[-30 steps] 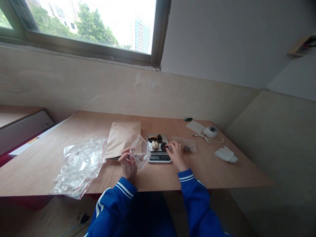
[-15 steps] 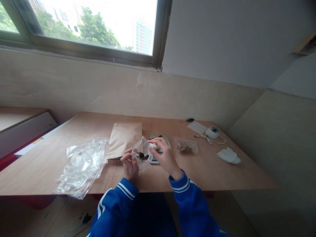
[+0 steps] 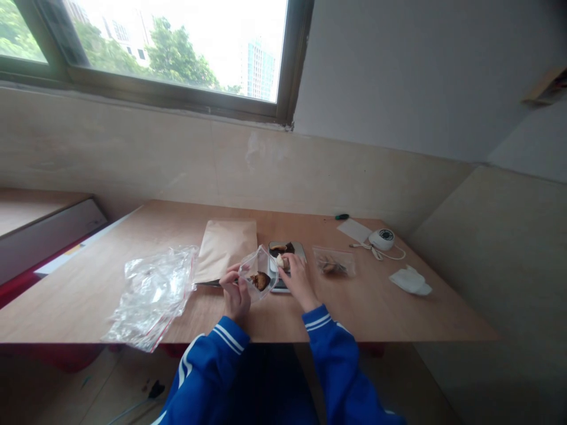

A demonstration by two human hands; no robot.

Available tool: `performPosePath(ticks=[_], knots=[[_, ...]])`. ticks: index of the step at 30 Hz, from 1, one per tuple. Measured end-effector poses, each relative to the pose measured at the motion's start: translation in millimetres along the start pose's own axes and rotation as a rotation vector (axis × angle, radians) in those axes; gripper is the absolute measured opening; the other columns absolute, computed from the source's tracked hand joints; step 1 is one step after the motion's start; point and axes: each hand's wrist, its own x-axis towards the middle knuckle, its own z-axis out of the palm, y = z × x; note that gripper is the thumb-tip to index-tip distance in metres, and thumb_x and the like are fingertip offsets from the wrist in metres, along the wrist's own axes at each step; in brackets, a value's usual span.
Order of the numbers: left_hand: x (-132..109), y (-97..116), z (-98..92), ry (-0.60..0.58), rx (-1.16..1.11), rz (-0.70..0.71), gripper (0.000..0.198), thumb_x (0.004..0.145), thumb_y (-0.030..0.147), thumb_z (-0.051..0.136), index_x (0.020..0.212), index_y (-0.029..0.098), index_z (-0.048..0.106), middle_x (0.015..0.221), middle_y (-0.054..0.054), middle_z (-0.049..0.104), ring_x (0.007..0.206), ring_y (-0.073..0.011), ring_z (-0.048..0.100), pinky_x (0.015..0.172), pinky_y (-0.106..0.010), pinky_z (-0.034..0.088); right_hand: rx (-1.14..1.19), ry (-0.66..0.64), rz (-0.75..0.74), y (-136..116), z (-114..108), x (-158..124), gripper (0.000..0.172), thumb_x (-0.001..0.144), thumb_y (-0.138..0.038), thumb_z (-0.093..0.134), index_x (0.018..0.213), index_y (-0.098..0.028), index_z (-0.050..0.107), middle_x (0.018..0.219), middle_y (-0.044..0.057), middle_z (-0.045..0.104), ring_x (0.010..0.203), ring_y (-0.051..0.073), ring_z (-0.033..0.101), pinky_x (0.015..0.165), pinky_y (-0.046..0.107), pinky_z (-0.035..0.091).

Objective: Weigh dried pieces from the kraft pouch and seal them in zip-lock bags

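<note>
My left hand (image 3: 236, 293) is closed on the edge of a clear zip bag (image 3: 269, 267), which is held up with its mouth open. Inside it lie dark brown dried pieces (image 3: 260, 281), possibly mushrooms. Just to the right, my right hand (image 3: 296, 276) has its fingers round a pale, whitish dried piece (image 3: 281, 261) over a small flat scale (image 3: 300, 249). Another brown dried piece (image 3: 280, 248) rests on the back of the scale's plate. The bag and my right hand hide part of the scale's front.
A brown paper pouch (image 3: 228, 245) lies behind my left hand, with a pile of clear plastic bags (image 3: 155, 289) left of it. Rightward are a filled zip bag (image 3: 334, 261), a crumpled white tissue (image 3: 410, 280), a white corded device (image 3: 381, 238) and a green-handled tool (image 3: 342, 216).
My right hand has left the bag's mouth, moving slightly right and down to the scale, and has taken hold of the pale piece. The bag now shows its brown contents more fully.
</note>
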Motion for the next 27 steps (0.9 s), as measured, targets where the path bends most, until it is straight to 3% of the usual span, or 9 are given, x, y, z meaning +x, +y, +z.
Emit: performPosePath(ticks=[6, 11, 16, 19, 22, 27], knots=[[1.9, 1.7, 0.1, -0.008, 0.005, 0.004, 0.009, 0.092, 0.027, 0.039, 0.095, 0.024, 0.031, 0.1, -0.008, 0.059, 0.097, -0.0193, 0.06, 0.08, -0.039, 0.049, 0.133, 0.066, 0.073, -6.8, -9.0, 3.6, 0.017, 0.081, -0.024, 0.056, 0.098, -0.021, 0.057, 0.095, 0.007, 0.065, 0.09, 0.024, 0.056, 0.081, 0.039, 0.046], [1.0, -1.2, -0.2, -0.026, 0.013, 0.019, 0.01, 0.091, 0.022, 0.039, 0.097, 0.023, 0.031, 0.102, -0.008, 0.058, 0.099, -0.0192, 0.059, 0.08, -0.039, 0.048, 0.503, 0.267, 0.243, -43.9, -39.6, 12.2, 0.025, 0.085, -0.036, 0.055, 0.102, -0.017, 0.056, 0.096, 0.008, 0.066, 0.085, 0.019, 0.061, 0.074, 0.032, 0.049], [0.1, -1.4, 0.4, -0.023, 0.019, -0.013, 0.013, 0.09, 0.018, 0.039, 0.099, 0.023, 0.031, 0.105, -0.009, 0.058, 0.1, -0.0194, 0.059, 0.081, -0.04, 0.049, 0.526, 0.152, 0.118, -75.8, -53.6, 14.7, 0.028, 0.085, -0.038, 0.056, 0.106, -0.019, 0.058, 0.1, 0.006, 0.065, 0.088, 0.018, 0.06, 0.078, 0.031, 0.048], [1.0, -0.1, 0.9, -0.008, 0.01, 0.001, 0.012, 0.09, 0.018, 0.039, 0.099, 0.023, 0.031, 0.104, -0.009, 0.058, 0.102, -0.0201, 0.059, 0.082, -0.041, 0.048, 0.415, 0.177, 0.082, -63.5, -42.6, 15.6, 0.03, 0.089, -0.036, 0.049, 0.113, -0.019, 0.056, 0.109, 0.009, 0.062, 0.093, 0.02, 0.058, 0.084, 0.035, 0.047], [1.6, 0.9, 1.0, -0.036, -0.033, -0.008, 0.013, 0.091, 0.018, 0.038, 0.099, 0.023, 0.031, 0.104, -0.009, 0.058, 0.103, -0.0201, 0.058, 0.084, -0.043, 0.048, 0.223, 0.208, 0.078, -32.7, -26.0, 22.0, 0.032, 0.091, -0.029, 0.043, 0.118, -0.018, 0.054, 0.115, 0.012, 0.059, 0.108, 0.023, 0.053, 0.095, 0.041, 0.041], [0.7, 0.4, 0.8, -0.05, -0.062, -0.035, 0.012, 0.092, 0.019, 0.038, 0.1, 0.023, 0.031, 0.104, -0.008, 0.057, 0.101, -0.0195, 0.059, 0.083, -0.043, 0.048, -0.086, -0.072, 0.082, 10.7, -1.4, 39.6, 0.045, 0.085, -0.027, 0.054, 0.13, -0.027, 0.051, 0.139, 0.013, 0.04, 0.127, 0.032, 0.037, 0.101, 0.05, 0.032]])
